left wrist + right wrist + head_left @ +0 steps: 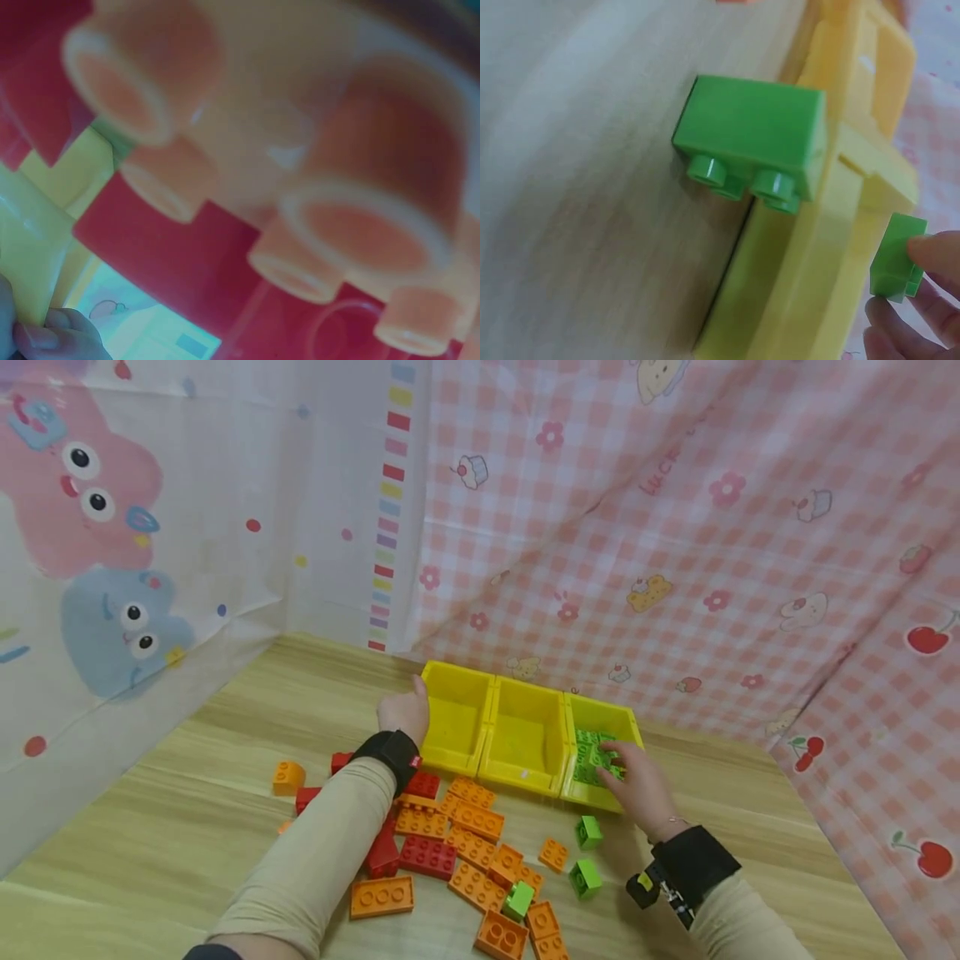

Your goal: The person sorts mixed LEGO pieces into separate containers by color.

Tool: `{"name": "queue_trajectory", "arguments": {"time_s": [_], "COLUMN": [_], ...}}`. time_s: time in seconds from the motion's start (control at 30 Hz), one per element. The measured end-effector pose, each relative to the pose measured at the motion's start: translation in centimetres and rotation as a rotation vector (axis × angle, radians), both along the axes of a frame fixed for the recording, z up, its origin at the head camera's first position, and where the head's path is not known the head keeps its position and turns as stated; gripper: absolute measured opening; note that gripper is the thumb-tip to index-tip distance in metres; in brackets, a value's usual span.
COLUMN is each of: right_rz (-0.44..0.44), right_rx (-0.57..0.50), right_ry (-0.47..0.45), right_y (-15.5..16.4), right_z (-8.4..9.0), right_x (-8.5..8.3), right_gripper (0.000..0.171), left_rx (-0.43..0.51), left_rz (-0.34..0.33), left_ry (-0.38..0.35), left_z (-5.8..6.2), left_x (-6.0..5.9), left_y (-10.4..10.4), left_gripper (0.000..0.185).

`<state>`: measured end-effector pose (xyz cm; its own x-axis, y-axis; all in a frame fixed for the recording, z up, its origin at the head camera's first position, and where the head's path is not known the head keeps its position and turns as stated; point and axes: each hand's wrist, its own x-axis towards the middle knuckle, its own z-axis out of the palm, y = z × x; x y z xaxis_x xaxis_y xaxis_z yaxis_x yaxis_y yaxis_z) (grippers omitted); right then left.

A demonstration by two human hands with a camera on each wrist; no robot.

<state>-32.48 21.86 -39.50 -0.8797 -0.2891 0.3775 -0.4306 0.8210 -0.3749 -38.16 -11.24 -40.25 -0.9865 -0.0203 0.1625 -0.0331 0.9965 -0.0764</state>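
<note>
My left hand [405,710] grips the side wall of the left yellow bin [456,714]. In the left wrist view its fingers [64,337] pinch that wall's edge. Over the right yellow bin [603,714] is my right hand [643,785]. Between thumb and fingers it holds a small green building brick [895,255], seen in the right wrist view. Several green bricks [585,768] lie inside that bin. In front of it, two loose green bricks [588,832] [585,879] sit on the table.
The middle yellow bin [527,735] joins the other two in a row. Several orange bricks [477,820] and red bricks [427,856] are scattered before the bins and beneath my left forearm. Another green brick [518,900] lies among the orange ones. Printed curtains [600,527] hang behind the wooden table [225,735].
</note>
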Motion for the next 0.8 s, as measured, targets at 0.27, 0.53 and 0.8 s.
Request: {"name": "queue_trajectory", "arguments": {"time_s": [0.27, 0.53, 0.8], "right_rz": [-0.025, -0.010, 0.043], "right_rx": [0.070, 0.070, 0.057], "right_ry": [-0.002, -0.106, -0.195], "right_y": [-1.2, -1.3, -1.4], "right_z": [-1.0, -1.2, -1.4], "right_x": [-2.7, -3.3, -3.2], "right_gripper": [0.038, 0.037, 0.038], "left_rx": [0.012, 0.009, -0.001], "left_rz": [0.006, -0.003, -0.002], "left_ry": [0.001, 0.012, 0.003], "left_z": [0.1, 0.1, 0.0], "left_x": [0.3, 0.2, 0.2], "left_y": [0.0, 0.3, 0.0], "left_gripper": [0.053, 0.053, 0.055]}}
